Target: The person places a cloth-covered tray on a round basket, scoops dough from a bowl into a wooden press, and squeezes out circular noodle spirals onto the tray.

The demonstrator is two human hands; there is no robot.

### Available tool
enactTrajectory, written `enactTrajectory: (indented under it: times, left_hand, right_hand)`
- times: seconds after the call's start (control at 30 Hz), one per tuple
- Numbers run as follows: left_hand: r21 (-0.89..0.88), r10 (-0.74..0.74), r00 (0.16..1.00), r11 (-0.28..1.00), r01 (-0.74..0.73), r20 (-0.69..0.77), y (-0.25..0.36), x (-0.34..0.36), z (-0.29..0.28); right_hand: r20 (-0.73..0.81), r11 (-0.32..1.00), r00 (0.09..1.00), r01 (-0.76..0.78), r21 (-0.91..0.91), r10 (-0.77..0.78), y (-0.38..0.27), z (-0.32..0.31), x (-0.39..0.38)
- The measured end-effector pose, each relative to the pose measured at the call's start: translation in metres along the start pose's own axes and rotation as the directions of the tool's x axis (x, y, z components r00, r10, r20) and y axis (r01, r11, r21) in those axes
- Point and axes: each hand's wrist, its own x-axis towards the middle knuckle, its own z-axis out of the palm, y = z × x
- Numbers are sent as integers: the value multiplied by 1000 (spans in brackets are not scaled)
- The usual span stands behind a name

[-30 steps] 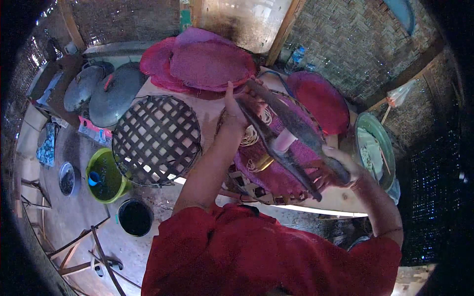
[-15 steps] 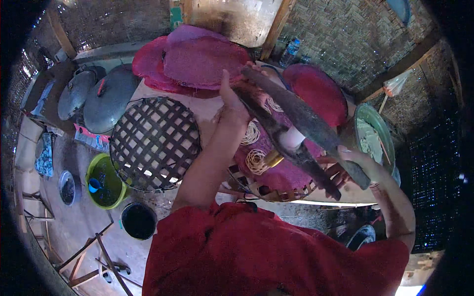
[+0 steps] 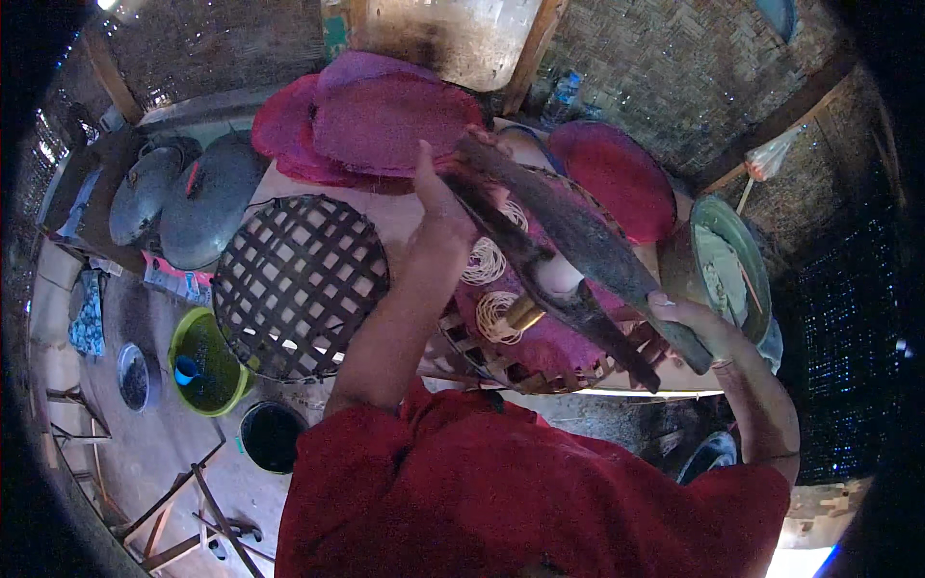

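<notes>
Both my hands are closed round a dark wooden two-armed press (image 3: pixel 590 239), which slants across the round woven tray. My left hand (image 3: pixel 445 214) grips its far-left ends, thumb up along the side. Around the near-right ends is my right hand (image 3: pixel 696 326), its fingers partly hidden under the wood. White dough (image 3: pixel 559 276) shows between the two arms, and a brass cylinder (image 3: pixel 523 313) sticks out below. Under the press, coils of thin pale dough strands (image 3: pixel 485 261) lie on a magenta mesh mat (image 3: pixel 549 345) in the tray (image 3: pixel 474 358).
An open-weave black tray (image 3: pixel 301 289) lies to the left. Stacked magenta round mats (image 3: pixel 385 125) and another magenta mat (image 3: pixel 617 181) are behind. A green basin (image 3: pixel 761 260) with pale dough stands right. Lidded pots (image 3: pixel 214 207), a lime tub (image 3: pixel 177 337) and a dark bucket (image 3: pixel 273 435) are left.
The press and both hands have shifted slightly left in the picture, along with a small shift of the whole view. My grip looks the same.
</notes>
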Motion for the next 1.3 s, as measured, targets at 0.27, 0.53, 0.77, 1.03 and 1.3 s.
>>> enactTrajectory:
  times: [0.27, 0.53, 0.77, 1.03, 1.3]
  left_hand:
    - [27, -37, 997, 999, 39, -67, 9, 26, -46]
    - [102, -161, 986, 982, 157, 37, 15, 18, 23]
    - [-97, -216, 971, 969, 226, 107, -70, 24, -39]
    - [-139, -354, 918, 914, 380, 181, -91, 40, -58]
    - [-136, -323, 945, 935, 328, 54, -95, 14, -32]
  right_hand:
    - [32, 987, 999, -2, 158, -3, 39, -7, 63]
    - [51, 953, 998, 27, 302, -44, 43, -3, 44]
    - [128, 929, 990, -99, 357, 56, 62, -19, -12]
    - [-113, 932, 986, -74, 355, 121, 68, -4, -17]
    - [-133, 945, 979, -109, 308, 156, 60, 7, -51]
